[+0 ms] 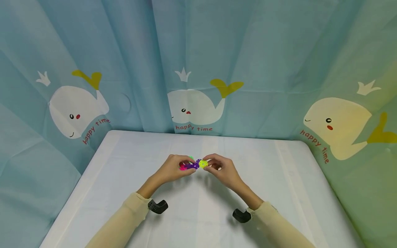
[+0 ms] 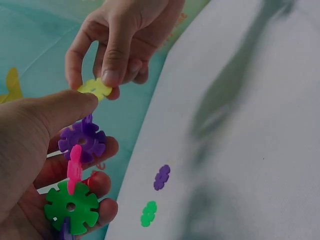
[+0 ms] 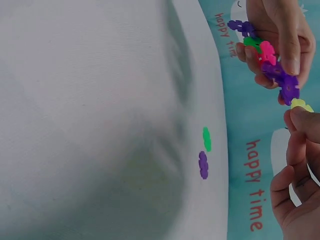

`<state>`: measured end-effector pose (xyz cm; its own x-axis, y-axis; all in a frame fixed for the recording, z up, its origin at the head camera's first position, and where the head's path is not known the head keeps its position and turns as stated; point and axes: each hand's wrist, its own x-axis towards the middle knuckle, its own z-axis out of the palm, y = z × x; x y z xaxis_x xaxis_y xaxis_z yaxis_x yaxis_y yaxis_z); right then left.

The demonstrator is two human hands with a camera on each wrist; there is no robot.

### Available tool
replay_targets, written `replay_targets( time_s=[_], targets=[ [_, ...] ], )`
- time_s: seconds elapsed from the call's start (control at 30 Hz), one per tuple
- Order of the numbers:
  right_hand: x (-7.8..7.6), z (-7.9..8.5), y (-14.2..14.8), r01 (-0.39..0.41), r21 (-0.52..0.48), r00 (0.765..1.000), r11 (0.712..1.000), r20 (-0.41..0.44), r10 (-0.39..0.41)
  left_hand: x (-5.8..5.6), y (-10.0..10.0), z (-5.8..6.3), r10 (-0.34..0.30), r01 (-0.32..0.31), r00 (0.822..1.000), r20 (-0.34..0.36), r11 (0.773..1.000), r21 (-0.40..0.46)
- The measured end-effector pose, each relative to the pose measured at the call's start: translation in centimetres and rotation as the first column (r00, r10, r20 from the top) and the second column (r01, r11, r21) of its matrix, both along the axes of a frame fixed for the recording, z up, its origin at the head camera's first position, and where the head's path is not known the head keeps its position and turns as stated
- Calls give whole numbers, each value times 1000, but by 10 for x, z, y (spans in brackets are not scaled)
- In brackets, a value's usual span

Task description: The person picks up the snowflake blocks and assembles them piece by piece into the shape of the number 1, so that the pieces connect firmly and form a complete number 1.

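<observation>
My left hand (image 1: 170, 169) holds a chain of interlocking snowflake discs, its thumb and fingers curled round it. In the left wrist view the chain shows a purple disc (image 2: 82, 141), a pink disc (image 2: 74, 171) seen edge-on and a green disc (image 2: 71, 209). Another purple disc (image 3: 242, 27) ends the chain in the right wrist view. Between thumb and fingertips, my right hand (image 1: 225, 172) pinches a yellow disc (image 1: 203, 163) at the chain's near end. The yellow disc meets the end purple disc; whether their slots are joined, I cannot tell.
A loose purple disc (image 2: 162, 177) and a loose green disc (image 2: 148, 213) lie close together on the white table (image 1: 248, 151), near its far edge. A blue-green curtain (image 1: 266, 51) with printed whales hangs behind and at both sides.
</observation>
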<state>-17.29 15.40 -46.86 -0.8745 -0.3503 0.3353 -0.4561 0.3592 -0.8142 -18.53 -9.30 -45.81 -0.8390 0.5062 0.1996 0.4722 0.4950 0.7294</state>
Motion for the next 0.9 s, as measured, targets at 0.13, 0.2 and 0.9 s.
replay_targets(
  time_s=[0.13, 0.2, 0.9],
  targets=[
    [0, -4, 0, -16, 10, 1000, 1000, -22, 17, 0, 1, -1, -8, 8, 999, 31, 1000, -6],
    [0, -6, 1, -27, 12, 999, 1000, -43, 28, 0, 1, -1, -11, 11, 999, 47, 1000, -13],
    [7, -5, 2, 19, -7, 1000, 1000, -11, -19, -3, 5, -4, -41, 22, 963, 265, 997, 75]
  ],
)
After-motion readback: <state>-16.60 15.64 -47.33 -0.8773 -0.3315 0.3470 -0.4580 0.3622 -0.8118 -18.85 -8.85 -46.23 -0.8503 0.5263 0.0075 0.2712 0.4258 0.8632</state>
